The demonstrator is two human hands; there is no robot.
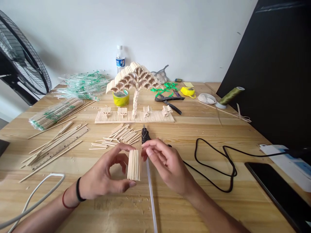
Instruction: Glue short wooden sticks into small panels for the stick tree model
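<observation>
My left hand [107,174] grips a small panel of short wooden sticks [133,165] set side by side, thumb at its lower edge and index finger at its top. Just right of the panel, the fingertips of my right hand [165,161] are drawn together; whatever they pinch, if anything, is hidden. Beyond that hand a black glue gun [145,134] lies nozzle away, and a long clear glue stick [152,197] runs toward me below it. Short cut sticks [125,133] lie in a loose pile behind the panel.
A stick-built model [135,100] with a sloped roof stands on a stick base. Around it are yellow tape [120,98], pliers [170,101], a tape measure [188,92] and bagged sticks [57,113]. A ruler [60,147] lies left. A black cable [225,161] and phone [274,194] lie right.
</observation>
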